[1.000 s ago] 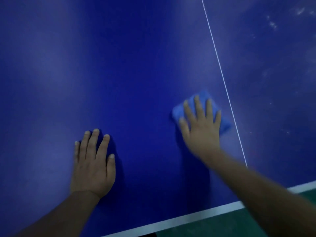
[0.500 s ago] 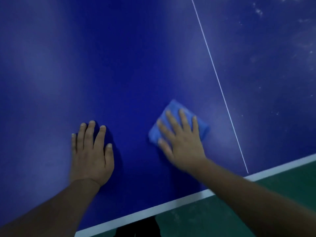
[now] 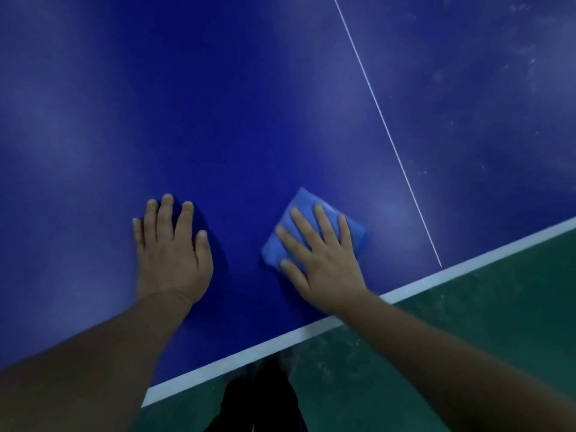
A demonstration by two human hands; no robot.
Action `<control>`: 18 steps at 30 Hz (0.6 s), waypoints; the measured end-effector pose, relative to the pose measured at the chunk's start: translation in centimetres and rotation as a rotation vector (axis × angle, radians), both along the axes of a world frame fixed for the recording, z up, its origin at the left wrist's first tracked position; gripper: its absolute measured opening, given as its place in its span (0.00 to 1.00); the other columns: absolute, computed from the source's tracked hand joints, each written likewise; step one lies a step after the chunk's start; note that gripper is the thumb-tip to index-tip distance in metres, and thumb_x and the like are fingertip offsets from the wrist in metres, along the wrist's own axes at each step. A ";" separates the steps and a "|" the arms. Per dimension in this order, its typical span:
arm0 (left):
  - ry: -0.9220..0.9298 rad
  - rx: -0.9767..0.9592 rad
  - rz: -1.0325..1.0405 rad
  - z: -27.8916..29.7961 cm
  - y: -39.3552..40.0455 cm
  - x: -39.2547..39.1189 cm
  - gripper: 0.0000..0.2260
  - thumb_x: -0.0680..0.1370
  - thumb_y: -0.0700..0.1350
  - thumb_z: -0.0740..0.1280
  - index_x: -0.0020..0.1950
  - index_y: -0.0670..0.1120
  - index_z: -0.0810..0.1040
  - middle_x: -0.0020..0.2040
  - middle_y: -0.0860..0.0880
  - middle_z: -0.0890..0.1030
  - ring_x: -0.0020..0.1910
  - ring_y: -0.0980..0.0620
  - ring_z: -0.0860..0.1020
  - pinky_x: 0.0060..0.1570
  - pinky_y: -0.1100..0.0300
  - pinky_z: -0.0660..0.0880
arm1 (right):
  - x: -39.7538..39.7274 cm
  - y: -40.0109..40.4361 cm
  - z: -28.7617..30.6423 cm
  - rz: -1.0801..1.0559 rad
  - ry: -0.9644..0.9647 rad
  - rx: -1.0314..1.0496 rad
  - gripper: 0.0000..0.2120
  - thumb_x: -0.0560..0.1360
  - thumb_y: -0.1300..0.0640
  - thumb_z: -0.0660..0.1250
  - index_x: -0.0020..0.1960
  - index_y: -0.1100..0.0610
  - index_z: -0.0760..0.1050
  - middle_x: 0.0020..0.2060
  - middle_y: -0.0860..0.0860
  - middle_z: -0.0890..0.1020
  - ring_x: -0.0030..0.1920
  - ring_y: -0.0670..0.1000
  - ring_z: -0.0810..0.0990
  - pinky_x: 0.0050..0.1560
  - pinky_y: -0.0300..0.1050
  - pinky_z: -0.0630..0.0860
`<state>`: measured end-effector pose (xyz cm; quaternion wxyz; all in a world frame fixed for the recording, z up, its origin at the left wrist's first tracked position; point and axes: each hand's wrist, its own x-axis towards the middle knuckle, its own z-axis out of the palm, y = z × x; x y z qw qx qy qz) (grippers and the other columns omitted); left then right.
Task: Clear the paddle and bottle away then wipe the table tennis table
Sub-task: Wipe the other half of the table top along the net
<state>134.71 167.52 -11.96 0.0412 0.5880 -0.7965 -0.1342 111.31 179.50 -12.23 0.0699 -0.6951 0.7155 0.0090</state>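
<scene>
The right hand pressed flat with fingers spread on a folded blue cloth near the tabletop's white near edge, its long axis slanting across the table toward the centre line, while the left hand lay open, palm down, beside it.

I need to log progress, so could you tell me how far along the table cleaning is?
No paddle or bottle is in view. The right hand presses a blue cloth flat near the white edge line; the left hand braces. Pale smudges beyond the centre line remain.
</scene>
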 end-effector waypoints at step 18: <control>0.019 -0.008 -0.015 0.2 0.3 0.0 0.29 0.80 0.56 0.47 0.79 0.44 0.59 0.80 0.42 0.54 0.80 0.43 0.47 0.77 0.43 0.41 | -5.3 7.1 0.7 -0.570 0.050 0.110 0.30 0.80 0.36 0.43 0.80 0.42 0.53 0.81 0.48 0.52 0.80 0.58 0.48 0.76 0.66 0.47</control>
